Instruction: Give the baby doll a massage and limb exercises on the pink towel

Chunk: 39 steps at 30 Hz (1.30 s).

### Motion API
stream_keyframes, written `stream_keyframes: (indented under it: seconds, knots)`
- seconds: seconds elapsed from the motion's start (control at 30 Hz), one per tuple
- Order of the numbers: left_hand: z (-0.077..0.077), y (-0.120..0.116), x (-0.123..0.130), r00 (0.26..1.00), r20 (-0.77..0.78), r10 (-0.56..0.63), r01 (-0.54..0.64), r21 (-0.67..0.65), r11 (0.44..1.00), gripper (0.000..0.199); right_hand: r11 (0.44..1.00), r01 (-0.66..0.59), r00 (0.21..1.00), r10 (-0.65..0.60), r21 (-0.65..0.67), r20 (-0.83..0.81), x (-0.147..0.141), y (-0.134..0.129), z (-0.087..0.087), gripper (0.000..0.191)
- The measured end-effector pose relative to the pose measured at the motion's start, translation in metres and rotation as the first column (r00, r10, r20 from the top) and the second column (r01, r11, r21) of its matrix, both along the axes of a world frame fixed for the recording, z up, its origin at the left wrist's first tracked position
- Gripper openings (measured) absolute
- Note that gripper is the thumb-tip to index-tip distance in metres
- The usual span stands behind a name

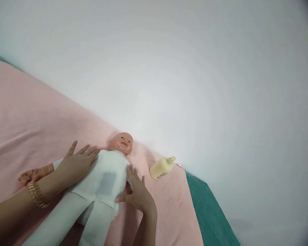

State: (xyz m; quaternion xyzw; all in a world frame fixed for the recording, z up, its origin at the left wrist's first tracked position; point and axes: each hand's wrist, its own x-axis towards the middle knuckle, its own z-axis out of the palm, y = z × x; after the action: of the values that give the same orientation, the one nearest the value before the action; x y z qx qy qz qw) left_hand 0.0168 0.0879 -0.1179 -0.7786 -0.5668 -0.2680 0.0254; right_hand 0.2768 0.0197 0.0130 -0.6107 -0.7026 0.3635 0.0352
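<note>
A baby doll (106, 174) in a white top and white trousers lies on its back on a pink cloth (169, 208), its bald head toward the wall. My left hand (78, 164), with a beaded bracelet (37, 194) at the wrist, rests on the doll's side and shoulder, fingers spread. On the doll's other side, my right hand (137, 191) touches the top, thumb near its hem and fingers stretched along the sleeve. Part of the doll's arm there is hidden by this hand. A grey patch shows on the chest.
Right of the doll stands a pale yellow pump bottle (161, 168), close to the white wall (182, 85). Beyond the pink cloth, a green surface (207, 201) shows at the right. A small red and white item (179, 165) peeks out by the wall.
</note>
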Motion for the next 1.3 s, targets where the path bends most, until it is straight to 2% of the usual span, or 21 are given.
stream_keyframes:
  seconds: [0.1, 0.23, 0.37, 0.7, 0.83, 1.0, 1.2, 1.3]
  knots:
    - [0.001, -0.002, 0.001, 1.000, 0.010, -0.010, 0.010, -0.021, 1.000, 0.056, 0.995, -0.031, 0.999, 0.033, 0.098, -0.019, -0.014, -0.006, 0.007, 0.097]
    - [0.004, -0.005, 0.002, 1.000, -0.026, 0.009, -0.010, -0.015, 1.000, 0.054, 0.963, -0.179, 0.971, 0.206, 0.202, -0.123, -0.046, -0.017, 0.008, 0.060]
    - [0.003, -0.006, 0.003, 0.997, -0.078, 0.017, -0.015, 0.020, 1.000, 0.055, 0.933, -0.277, 0.938, 0.315, 0.229, -0.149, -0.069, -0.016, -0.005, 0.057]
    - [-0.007, -0.001, 0.005, 0.998, -0.045, 0.039, -0.037, 0.056, 0.998, 0.057, 0.959, -0.038, 0.994, 0.066, 0.282, -0.088, -0.056, 0.003, -0.028, 0.068]
    - [-0.002, -0.004, 0.004, 0.999, 0.023, 0.028, -0.029, 0.046, 0.999, 0.053, 0.956, 0.048, 0.998, -0.033, 0.289, -0.059, -0.053, 0.006, -0.036, 0.087]
    - [0.004, -0.007, 0.003, 0.995, 0.104, -0.005, -0.001, 0.051, 0.999, 0.050, 0.950, 0.143, 0.984, -0.166, 0.277, 0.060, -0.054, 0.006, -0.037, 0.094]
    - [-0.010, 0.002, 0.001, 0.997, 0.077, -0.013, 0.004, 0.114, 0.993, 0.048, 0.938, 0.175, 0.980, -0.194, 0.300, 0.036, -0.054, 0.002, -0.037, 0.094]
    - [-0.010, 0.002, -0.002, 0.999, 0.033, -0.040, 0.036, 0.117, 0.992, 0.046, 0.928, 0.187, 0.980, -0.201, 0.323, 0.010, -0.055, 0.000, -0.039, 0.091]
